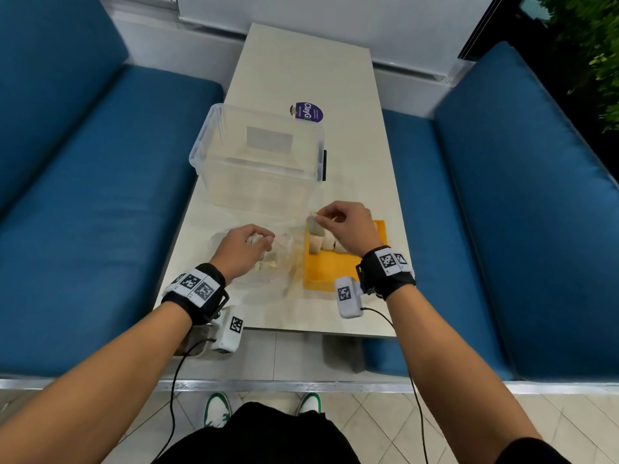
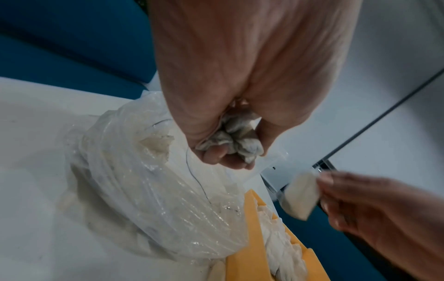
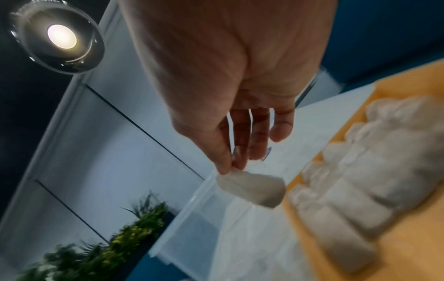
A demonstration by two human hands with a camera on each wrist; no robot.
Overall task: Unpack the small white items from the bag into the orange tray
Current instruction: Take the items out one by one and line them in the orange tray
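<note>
A clear plastic bag [image 1: 268, 266] [image 2: 149, 190] with small white items inside lies on the table left of the orange tray [image 1: 330, 269] [image 2: 250, 252] [image 3: 408, 252]. My left hand [image 1: 246, 246] [image 2: 230, 144] hovers over the bag and grips a crumpled bunch of white items [image 2: 236, 136]. My right hand [image 1: 341, 222] [image 3: 230, 163] pinches one small white item [image 1: 315, 226] [image 2: 300, 195] [image 3: 252, 188] by its top, hanging above the tray's far left corner. Several white items [image 1: 326, 244] [image 3: 360, 186] lie in a row in the tray's far part.
A clear plastic storage box [image 1: 258, 159] stands just behind the bag and tray. A purple round sticker [image 1: 306, 112] lies farther back on the table. Blue bench cushions [image 1: 83, 195] flank the narrow table on both sides.
</note>
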